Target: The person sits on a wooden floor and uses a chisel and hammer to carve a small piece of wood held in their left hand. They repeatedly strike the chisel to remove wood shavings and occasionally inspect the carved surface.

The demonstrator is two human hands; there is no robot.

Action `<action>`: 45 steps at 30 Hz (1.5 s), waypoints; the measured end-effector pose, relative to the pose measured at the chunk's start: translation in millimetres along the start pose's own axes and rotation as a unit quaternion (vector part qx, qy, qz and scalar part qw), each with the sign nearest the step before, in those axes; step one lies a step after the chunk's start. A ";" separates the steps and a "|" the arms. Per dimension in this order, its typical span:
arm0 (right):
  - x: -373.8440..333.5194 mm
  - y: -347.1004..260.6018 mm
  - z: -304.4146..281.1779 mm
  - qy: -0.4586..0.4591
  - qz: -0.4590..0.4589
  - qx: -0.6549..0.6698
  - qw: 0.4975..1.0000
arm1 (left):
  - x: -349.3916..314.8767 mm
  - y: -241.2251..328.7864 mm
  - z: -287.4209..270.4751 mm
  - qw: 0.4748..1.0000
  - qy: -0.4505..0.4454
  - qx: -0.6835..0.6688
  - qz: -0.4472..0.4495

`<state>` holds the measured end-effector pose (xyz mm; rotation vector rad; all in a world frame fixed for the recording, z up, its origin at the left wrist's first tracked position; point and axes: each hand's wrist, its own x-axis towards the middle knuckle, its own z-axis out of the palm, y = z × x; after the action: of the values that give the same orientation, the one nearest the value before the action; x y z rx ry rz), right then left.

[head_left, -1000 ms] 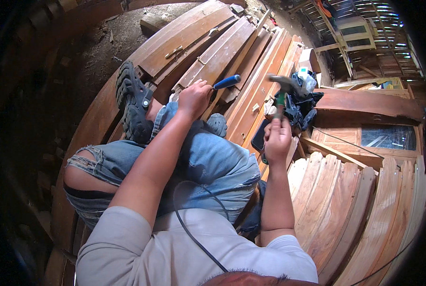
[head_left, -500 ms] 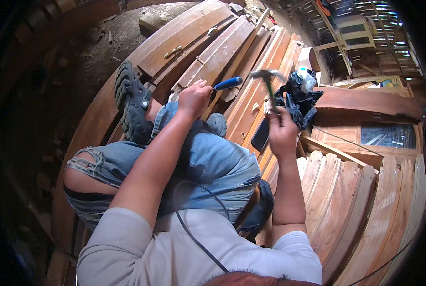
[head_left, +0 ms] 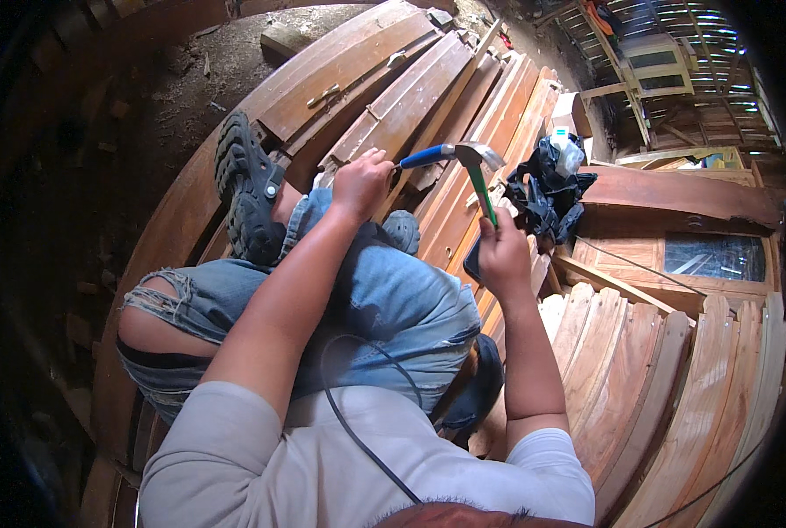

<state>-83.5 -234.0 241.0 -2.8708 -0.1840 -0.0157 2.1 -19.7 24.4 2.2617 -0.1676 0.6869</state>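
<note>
My left hand [head_left: 363, 183] is closed round a chisel [head_left: 423, 157], whose blue handle points right. The hand hides its blade, so I cannot see the tip. In my right hand [head_left: 505, 255] is a claw hammer [head_left: 477, 181] with a green handle and a metal head. The hammer head is at the butt end of the blue handle and appears to touch it. Below my left hand are my bent legs in ripped jeans [head_left: 393, 273]. A dark phone [head_left: 472, 262] lies on the boards, partly hidden by my right hand.
Long wooden panels [head_left: 358, 79] lie side by side ahead of me. A black plastic bag [head_left: 547, 189] with a whitish bottle [head_left: 568, 154] rests right of the hammer. Pale planks [head_left: 617, 370] are stacked at right, near a glazed wooden frame [head_left: 714, 253]. A cable [head_left: 358, 431] crosses my shirt.
The hammer has swung left and down, from apart to against the chisel's handle end. My right hand has shifted left, now covering part of the phone. My left hand has barely moved.
</note>
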 end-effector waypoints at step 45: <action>31.8 14.9 -23.4 0.071 0.034 0.293 0.953 | -0.2 -6.1 4.7 0.997 -0.072 0.008 -0.010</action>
<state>-50.0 -250.5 260.6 -2.2705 -0.0466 -0.1311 5.9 -18.8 17.8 2.3261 -0.2080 0.5169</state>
